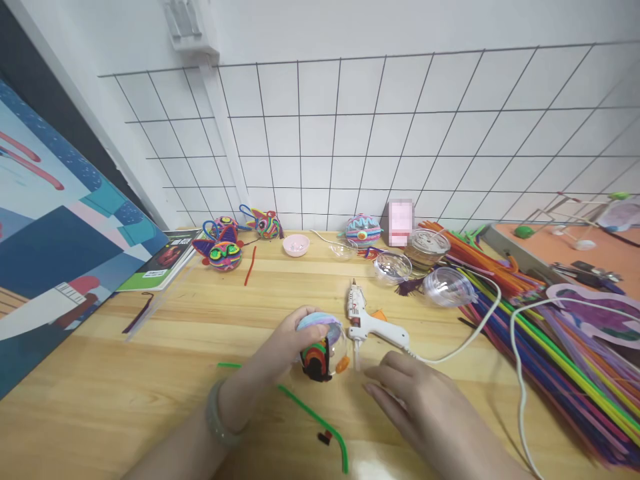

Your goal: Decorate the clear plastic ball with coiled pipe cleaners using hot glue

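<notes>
My left hand (285, 347) is wrapped round a clear plastic ball (323, 347) covered in part with coloured pipe cleaners, holding it just above the wooden table (150, 373). My right hand (420, 407) hovers flat and palm down to the right of the ball, fingers stretched out and holding nothing. A white hot glue gun (370, 320) lies on the table just beyond my right hand's fingertips, its white cord (515, 347) trailing to the right. A green pipe cleaner (315, 417) lies on the table below the ball.
A big heap of coloured pipe cleaners (565, 340) fills the right side. Clear ball halves (445, 287), a pink bowl (296, 245) and finished wrapped figures (225, 250) stand along the back by the wire grid wall. A painted board (55, 253) leans at left.
</notes>
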Demonstrator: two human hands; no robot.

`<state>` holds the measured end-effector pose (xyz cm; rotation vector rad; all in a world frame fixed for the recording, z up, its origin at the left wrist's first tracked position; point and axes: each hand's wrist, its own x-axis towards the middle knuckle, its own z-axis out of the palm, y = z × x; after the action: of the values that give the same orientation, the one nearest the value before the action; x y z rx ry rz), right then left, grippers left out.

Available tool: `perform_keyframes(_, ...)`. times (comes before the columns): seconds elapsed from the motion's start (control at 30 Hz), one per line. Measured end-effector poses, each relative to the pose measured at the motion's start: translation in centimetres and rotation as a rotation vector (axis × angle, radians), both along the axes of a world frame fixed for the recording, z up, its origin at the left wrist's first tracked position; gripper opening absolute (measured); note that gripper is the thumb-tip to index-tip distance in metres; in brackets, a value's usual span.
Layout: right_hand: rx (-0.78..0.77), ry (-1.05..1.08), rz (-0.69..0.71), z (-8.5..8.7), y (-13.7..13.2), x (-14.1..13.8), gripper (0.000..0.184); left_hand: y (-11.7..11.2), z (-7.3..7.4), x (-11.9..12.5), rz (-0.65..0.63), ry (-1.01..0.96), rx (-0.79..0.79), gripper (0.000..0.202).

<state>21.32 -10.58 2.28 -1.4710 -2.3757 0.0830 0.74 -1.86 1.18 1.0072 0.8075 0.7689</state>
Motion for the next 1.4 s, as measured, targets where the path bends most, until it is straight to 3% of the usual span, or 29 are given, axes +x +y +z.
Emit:
perform_keyframes(0.07,0.059,0.158,0.057,0.8,-0.2,-0.8,0.021,-0.3,0.2,0.2,-0.018,0.007,0.028,0.035)
perform_keyframes(0.17,0.143,0.230,0.137,1.4,-0.4,-1.8,0.028,-0.7,0.5,0.5,-0.062,0.022,0.066,0.034)
perform_keyframes(0.43,0.243,0.206,0.176,0.5,-0.3,-2.5,0.040,-1.2,0.6,0.5,-0.135,0.086,0.058,0.040)
perform_keyframes(0.8,0.432,0.080,0.141,0.0,0.3,-3.0,0.028,-0.9,0.8,0.7,-0.109,0.151,0.078,0.051)
perform_keyframes(1.0,0.383,0.150,0.135,0.5,0.2,-2.5,0.025,-0.8,0.3,0.7,-0.099,0.019,0.056,0.053)
perform_keyframes(1.27,0.303,0.296,0.090,0.0,0.2,-1.7,0.031,-0.6,0.6,0.1,-0.129,-0.020,0.104,0.059)
perform_keyframes(1.4,0.282,0.306,0.092,0.0,0.2,-1.7,0.032,-0.6,0.8,0.1,-0.144,0.006,0.103,0.052)
